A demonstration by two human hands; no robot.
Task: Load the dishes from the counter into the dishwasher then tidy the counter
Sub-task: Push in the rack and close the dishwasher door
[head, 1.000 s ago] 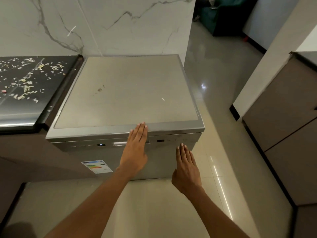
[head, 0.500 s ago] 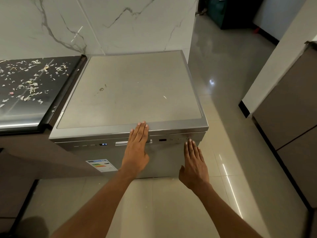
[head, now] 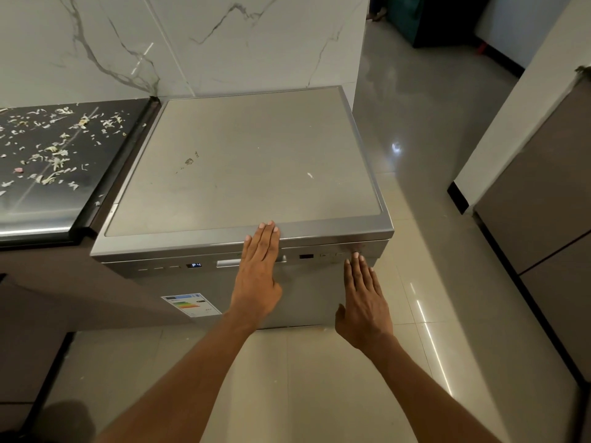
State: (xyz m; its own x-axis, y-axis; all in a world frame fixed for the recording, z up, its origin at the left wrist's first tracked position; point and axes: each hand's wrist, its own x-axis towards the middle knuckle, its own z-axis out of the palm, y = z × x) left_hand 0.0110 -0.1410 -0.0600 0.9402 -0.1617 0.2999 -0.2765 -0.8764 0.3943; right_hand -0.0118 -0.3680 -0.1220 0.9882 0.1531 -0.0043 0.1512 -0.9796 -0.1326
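Dishwasher stands against the marble wall, just right of the counter, door closed so contents hidden. Small display on the control strip lit, reads roughly "P4". Energy label on door front. Counter is dark, littered with pale scraps, cut off at left edge. Left hand flat, fingers straight and together, fingertips on the top's front rim. Right hand flat, fingers slightly spread, tips at the right-side buttons; actual contact unclear.
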